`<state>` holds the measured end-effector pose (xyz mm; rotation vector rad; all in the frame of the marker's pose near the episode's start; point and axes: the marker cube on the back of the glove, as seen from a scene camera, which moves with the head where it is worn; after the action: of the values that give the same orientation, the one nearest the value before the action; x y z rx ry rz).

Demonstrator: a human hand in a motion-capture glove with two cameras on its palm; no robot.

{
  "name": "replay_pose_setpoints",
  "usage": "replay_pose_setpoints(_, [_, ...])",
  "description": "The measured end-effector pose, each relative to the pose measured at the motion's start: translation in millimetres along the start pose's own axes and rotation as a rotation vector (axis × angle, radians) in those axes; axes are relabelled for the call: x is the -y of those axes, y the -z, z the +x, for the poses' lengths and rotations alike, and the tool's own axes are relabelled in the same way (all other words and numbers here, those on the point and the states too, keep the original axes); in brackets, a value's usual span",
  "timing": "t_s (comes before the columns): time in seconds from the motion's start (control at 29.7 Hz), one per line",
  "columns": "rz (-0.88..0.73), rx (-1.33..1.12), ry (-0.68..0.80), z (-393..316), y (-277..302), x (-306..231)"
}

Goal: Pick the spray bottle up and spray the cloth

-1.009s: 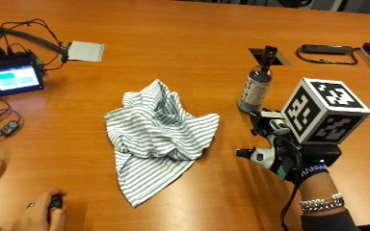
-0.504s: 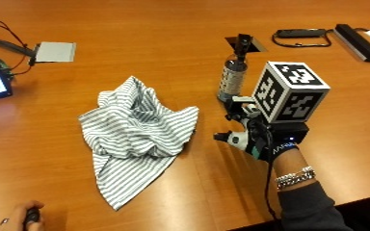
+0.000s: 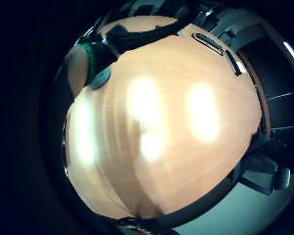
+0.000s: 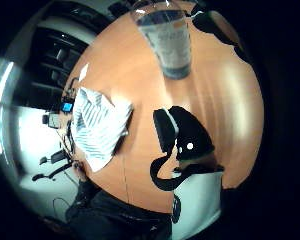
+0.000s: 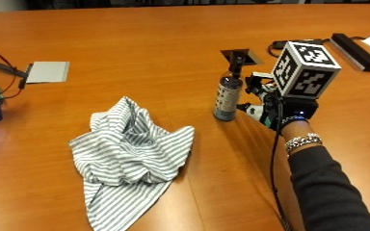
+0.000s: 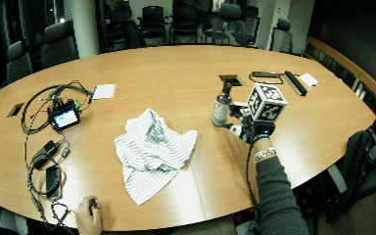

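From the outside view, your right hand [image 5: 265,107] sits just beside the upright spray bottle [image 5: 227,94], fingers spread toward it, not visibly gripping. The striped cloth [image 5: 131,154] lies crumpled nearer the table's [image 5: 146,53] near edge. In the thumb-side palm view, the bottle [image 4: 166,42] looms close. The wide view shows the cloth [image 6: 152,149] mid-table.
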<state>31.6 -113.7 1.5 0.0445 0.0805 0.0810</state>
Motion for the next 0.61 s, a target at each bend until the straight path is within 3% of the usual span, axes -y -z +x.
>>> replay_pose_setpoints(0.34, [0.04,0.298,-0.023,15,2,40])
replay_pose_setpoints(0.61, [-0.067,0.631,0.066,-8,-5,59])
